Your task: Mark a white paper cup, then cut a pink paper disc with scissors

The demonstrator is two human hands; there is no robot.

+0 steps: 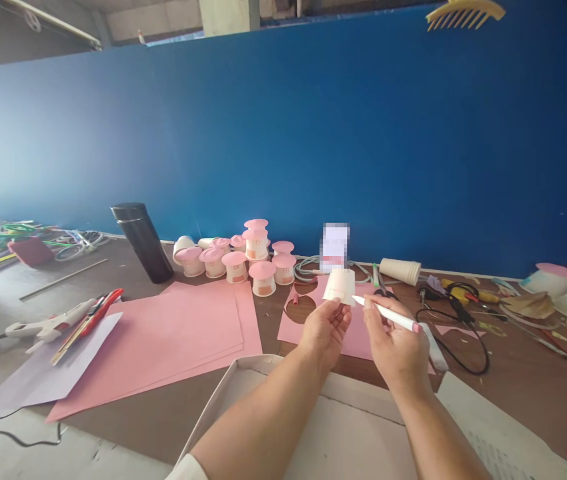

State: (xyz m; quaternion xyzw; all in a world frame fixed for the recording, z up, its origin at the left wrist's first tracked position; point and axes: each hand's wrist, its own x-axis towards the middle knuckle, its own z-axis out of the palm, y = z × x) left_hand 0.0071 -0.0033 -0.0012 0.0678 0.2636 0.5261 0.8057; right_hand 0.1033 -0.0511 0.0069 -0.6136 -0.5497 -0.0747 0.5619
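Observation:
Upside down in front of me, a white paper cup [339, 285] is held at its rim by my left hand [324, 330]. Faint lines show on the cup's side. My right hand [399, 340] grips a white marker [392, 313] with a pink end, its tip at or very near the cup's right side. Behind and to the left stand several upside-down cups with pink paper tops [262, 270], some stacked. Beneath the hands lies a pink sheet [288, 327] with a round hole cut in it.
Left are pink paper sheets [178, 327], a glue gun [53, 327], a red cutter [103, 303] and a black bottle [143, 243]. A shallow white box [353, 427] sits nearest me. Stacked cups [399, 271] and a black cable [483, 353] lie right. A blue partition [263, 133] stands behind.

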